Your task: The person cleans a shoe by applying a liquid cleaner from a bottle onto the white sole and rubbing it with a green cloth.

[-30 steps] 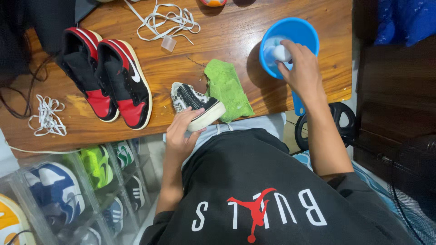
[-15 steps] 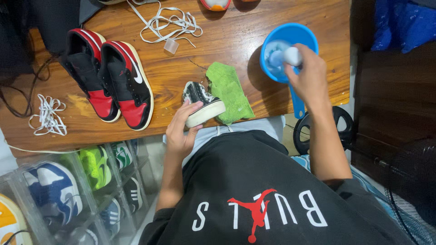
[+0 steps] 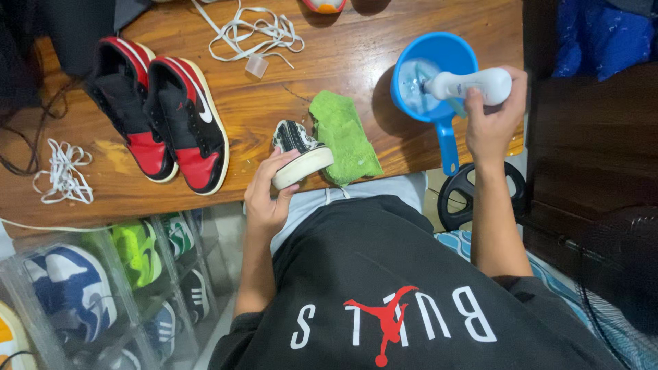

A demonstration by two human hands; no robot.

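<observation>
My left hand [image 3: 269, 190] grips a small black-and-white patterned shoe [image 3: 298, 152] by its white sole, at the near edge of the wooden table [image 3: 329, 62]. My right hand [image 3: 495, 120] holds a white handheld tool [image 3: 467, 85] level, its tip pointing into a blue dipper [image 3: 432, 75] with water in it. A green cloth [image 3: 343, 137] lies just right of the small shoe.
A pair of black, red and white sneakers [image 3: 164, 113] sits at the table's left. White laces [image 3: 250, 31] lie at the back, another bundle of white laces [image 3: 63, 173] at far left. Clear shoe boxes [image 3: 103, 274] stand below. A weight plate [image 3: 466, 199] lies on the floor.
My right hand has pulled back to the right and out of the dipper, turning the white tool level so its body shows. My left hand has tilted the small shoe up slightly.
</observation>
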